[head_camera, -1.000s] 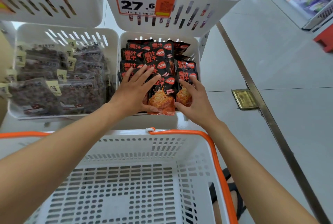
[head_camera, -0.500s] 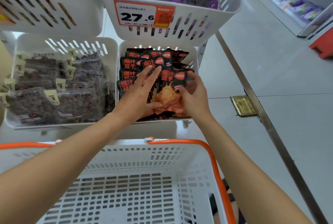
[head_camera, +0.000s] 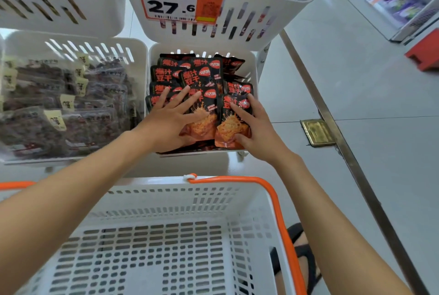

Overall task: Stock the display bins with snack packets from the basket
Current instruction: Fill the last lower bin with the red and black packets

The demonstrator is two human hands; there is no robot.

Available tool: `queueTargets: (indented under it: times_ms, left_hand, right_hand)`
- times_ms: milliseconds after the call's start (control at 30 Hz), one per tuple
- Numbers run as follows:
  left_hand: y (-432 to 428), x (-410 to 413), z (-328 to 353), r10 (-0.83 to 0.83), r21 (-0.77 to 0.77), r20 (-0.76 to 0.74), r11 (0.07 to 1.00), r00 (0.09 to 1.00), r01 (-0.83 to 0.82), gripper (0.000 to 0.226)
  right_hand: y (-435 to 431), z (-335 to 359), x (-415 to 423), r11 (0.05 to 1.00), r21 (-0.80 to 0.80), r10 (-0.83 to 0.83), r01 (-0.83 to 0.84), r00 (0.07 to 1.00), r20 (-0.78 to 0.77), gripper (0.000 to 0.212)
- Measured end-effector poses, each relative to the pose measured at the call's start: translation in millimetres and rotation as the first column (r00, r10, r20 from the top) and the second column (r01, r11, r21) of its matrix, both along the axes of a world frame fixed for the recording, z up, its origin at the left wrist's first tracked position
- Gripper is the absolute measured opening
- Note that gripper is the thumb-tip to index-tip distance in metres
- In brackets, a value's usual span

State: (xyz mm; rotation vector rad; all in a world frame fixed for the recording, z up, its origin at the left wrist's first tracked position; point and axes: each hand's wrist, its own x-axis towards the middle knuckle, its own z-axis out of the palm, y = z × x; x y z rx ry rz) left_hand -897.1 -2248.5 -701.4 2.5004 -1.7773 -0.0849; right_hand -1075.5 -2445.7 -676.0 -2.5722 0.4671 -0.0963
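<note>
Several black and orange snack packets (head_camera: pixel 202 76) fill a white display bin (head_camera: pixel 255 73) on the lower row. My left hand (head_camera: pixel 171 119) lies flat with spread fingers on the front packets, pressing them down. My right hand (head_camera: pixel 256 128) holds the front right packet (head_camera: pixel 231 126), with the thumb under its lower edge and the fingers over its face. A white basket (head_camera: pixel 166 235) with an orange rim stands below the bins, and I see no packets in it.
To the left stands a bin of clear dark snack bags (head_camera: pixel 64 104). Above hang two more white bins, one with a price tag reading 27.6 (head_camera: pixel 175 4). A metal floor strip (head_camera: pixel 344 142) and a brass floor plate (head_camera: pixel 317 132) lie to the right. A sandalled foot (head_camera: pixel 304 254) shows beside the basket.
Both hands have shifted the front packets and settled them lower in the bin. The right hand moved from the packet's top to grip its right side and bottom.
</note>
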Motion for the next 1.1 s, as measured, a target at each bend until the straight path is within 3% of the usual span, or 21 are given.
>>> queueTargets:
  times_ms: [133, 200, 300, 367, 467, 533, 600, 700, 900, 1000, 1100]
  left_hand:
    - [5.5, -10.0, 1.4, 0.005, -0.068, -0.027, 0.998, 1.000, -0.007, 0.066]
    - [6.2, -16.4, 0.4, 0.041, -0.084, -0.040, 0.996, 0.998, -0.044, 0.075]
    - [6.2, -19.6, 0.4, 0.131, -0.094, -0.018, 0.987, 0.991, -0.132, 0.091]
    - [7.6, -18.2, 1.4, 0.191, -0.088, 0.011, 0.978, 0.982, -0.189, 0.098]
    - [10.4, -18.2, 1.2, 0.209, -0.059, 0.038, 0.977, 0.977, -0.206, 0.104]
    - [14.3, -19.3, 0.4, 0.199, -0.064, 0.041, 0.979, 0.979, -0.196, 0.105]
    - [17.5, -19.9, 0.4, 0.192, -0.076, 0.036, 0.979, 0.981, -0.189, 0.105]
    - [20.3, -22.1, 1.4, 0.196, -0.091, 0.008, 0.977, 0.981, -0.194, 0.105]
    - [24.2, -23.7, 9.4, 0.208, -0.071, -0.024, 0.975, 0.978, -0.209, 0.104]
    - [26.5, -22.7, 14.2, 0.211, -0.023, -0.023, 0.977, 0.977, -0.212, 0.103]
    - [26.9, -24.6, 14.6, 0.215, 0.008, -0.010, 0.977, 0.977, -0.215, 0.100]
  right_hand:
    - [8.8, -5.1, 3.0, 0.995, -0.083, 0.056, -0.059, 0.998, -0.038, 0.074]
    - [12.5, -8.5, 2.9, 0.992, -0.107, 0.068, -0.070, 0.997, -0.025, 0.071]
    - [19.4, -8.7, 6.3, 0.984, -0.158, 0.104, -0.083, 0.986, 0.132, 0.052]
    - [20.1, -5.7, 16.3, 0.974, -0.206, 0.120, -0.091, 0.984, 0.134, 0.046]
    - [19.1, -0.8, 27.2, 0.989, -0.099, 0.106, -0.106, 0.994, -0.007, 0.056]
    - [21.0, -4.8, 24.8, 0.966, -0.226, 0.117, -0.129, 0.991, -0.064, 0.067]
    - [25.9, -9.3, 17.3, 0.944, -0.306, 0.115, -0.127, 0.992, -0.060, 0.073]
    - [31.0, -9.3, 9.9, 0.963, -0.261, 0.066, -0.063, 0.998, 0.005, 0.078]
    - [36.5, -4.6, 1.2, 0.973, -0.214, 0.085, -0.089, 0.996, -0.029, 0.082]
    - [34.3, -2.3, 2.7, 0.948, -0.277, 0.118, -0.155, 0.982, -0.144, 0.085]
    - [37.8, 2.4, 10.8, 0.973, -0.217, 0.054, -0.081, 0.990, -0.129, 0.093]
